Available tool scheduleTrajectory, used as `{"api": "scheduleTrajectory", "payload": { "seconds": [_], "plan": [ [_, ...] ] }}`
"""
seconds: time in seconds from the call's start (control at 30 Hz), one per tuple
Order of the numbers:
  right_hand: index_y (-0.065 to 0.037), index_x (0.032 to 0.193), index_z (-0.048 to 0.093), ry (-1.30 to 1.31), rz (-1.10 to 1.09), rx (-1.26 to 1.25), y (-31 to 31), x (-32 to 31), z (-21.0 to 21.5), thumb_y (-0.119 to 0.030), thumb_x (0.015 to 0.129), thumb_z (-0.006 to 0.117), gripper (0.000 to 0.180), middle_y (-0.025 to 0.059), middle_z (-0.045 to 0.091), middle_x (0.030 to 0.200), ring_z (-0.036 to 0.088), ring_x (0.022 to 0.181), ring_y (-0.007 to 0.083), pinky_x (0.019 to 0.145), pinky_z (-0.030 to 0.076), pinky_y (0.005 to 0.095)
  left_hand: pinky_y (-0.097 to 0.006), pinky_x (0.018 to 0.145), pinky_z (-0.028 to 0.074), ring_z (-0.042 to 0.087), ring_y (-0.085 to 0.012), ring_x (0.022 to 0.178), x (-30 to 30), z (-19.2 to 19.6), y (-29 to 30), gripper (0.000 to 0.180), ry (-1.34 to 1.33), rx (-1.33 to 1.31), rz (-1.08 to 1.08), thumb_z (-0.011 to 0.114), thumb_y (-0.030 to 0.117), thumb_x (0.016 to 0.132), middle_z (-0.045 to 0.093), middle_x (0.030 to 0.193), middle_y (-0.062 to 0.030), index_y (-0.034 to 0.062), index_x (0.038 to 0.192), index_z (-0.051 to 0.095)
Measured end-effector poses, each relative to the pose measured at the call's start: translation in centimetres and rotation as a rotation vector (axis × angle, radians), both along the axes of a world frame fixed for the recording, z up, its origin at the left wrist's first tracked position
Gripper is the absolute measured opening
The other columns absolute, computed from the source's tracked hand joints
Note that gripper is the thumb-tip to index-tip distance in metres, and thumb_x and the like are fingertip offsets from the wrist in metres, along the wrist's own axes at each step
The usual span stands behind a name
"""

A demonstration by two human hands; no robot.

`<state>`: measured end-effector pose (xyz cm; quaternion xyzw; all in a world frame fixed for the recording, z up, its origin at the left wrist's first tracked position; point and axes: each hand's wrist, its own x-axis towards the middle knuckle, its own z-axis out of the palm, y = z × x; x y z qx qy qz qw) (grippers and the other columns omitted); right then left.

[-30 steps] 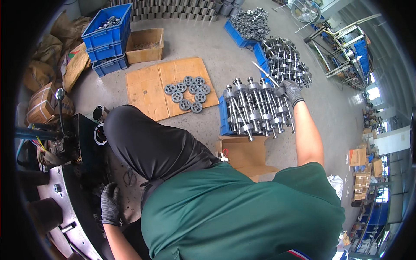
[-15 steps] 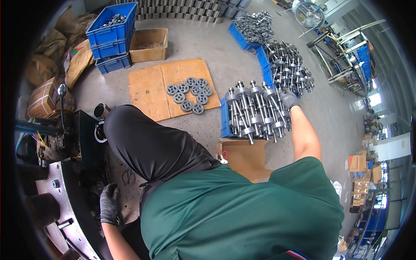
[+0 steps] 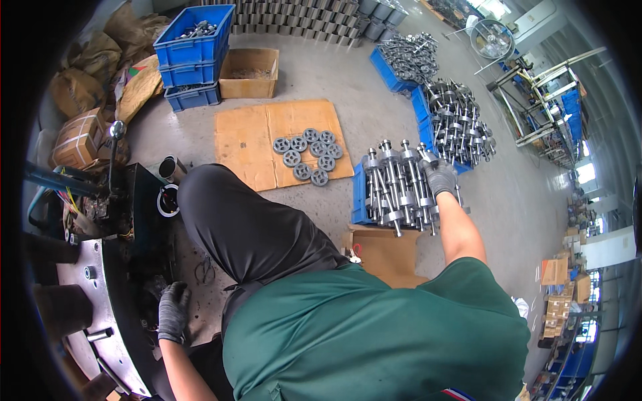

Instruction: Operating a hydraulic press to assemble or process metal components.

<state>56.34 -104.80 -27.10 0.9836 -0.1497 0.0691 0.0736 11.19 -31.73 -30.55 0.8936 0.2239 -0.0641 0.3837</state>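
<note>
My right hand [image 3: 439,177], in a grey glove, rests closed on a metal shaft at the right side of a stack of steel rotor shafts [image 3: 394,187] piled on a blue crate [image 3: 360,194]. My left hand [image 3: 174,311], also gloved, hangs low at the left and lies against the dark side of a machine [image 3: 100,267]; whether it grips anything is unclear. My dark trouser knee [image 3: 241,220] and green shirt fill the lower middle.
Several grey gear wheels [image 3: 306,155] lie on flat cardboard [image 3: 254,137]. A second blue crate of shafts [image 3: 458,120] stands further right. Stacked blue bins [image 3: 192,50], a cardboard box [image 3: 251,72], sacks and a metal rack [image 3: 542,107] ring the concrete floor.
My right hand has drawn back from the far crate of shafts toward me and now sits on the near stack. My left hand has stayed by the machine.
</note>
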Motion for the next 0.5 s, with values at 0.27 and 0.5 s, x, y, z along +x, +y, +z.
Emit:
{"api": "scheduleTrajectory", "payload": {
  "seconds": [0.27, 0.5],
  "plan": [
    [-0.003, 0.16, 0.031, 0.063, -0.187, 0.039, 5.3, -2.3, 0.9, -0.076, 0.083, 0.068, 0.112, 0.0276, 0.066, 0.134, 0.068, 0.12, 0.042, 0.102, 0.054, 0.0503, -0.046, 0.092, 0.054, 0.067, -0.0415, 0.103, 0.7, 2.9, -1.4, 0.022, -0.11, 0.062, -0.056, 0.07, 0.01, 0.092, 0.07, 0.108, -0.0211, 0.0017, 0.112, 0.071],
    [0.0, 0.159, 0.034, 0.28, -0.284, -0.015, 7.1, -2.0, 2.6, -0.074, 0.075, 0.076, 0.12, 0.0233, 0.058, 0.148, 0.061, 0.134, 0.0352, 0.11, 0.05, 0.0458, -0.047, 0.09, 0.054, 0.067, -0.0419, 0.101, 1.1, 5.1, -2.0, 0.022, -0.159, 0.156, -0.129, 0.07, 0.011, 0.09, 0.07, 0.106, -0.0218, 0.001, 0.11, 0.071]
  ]
}}
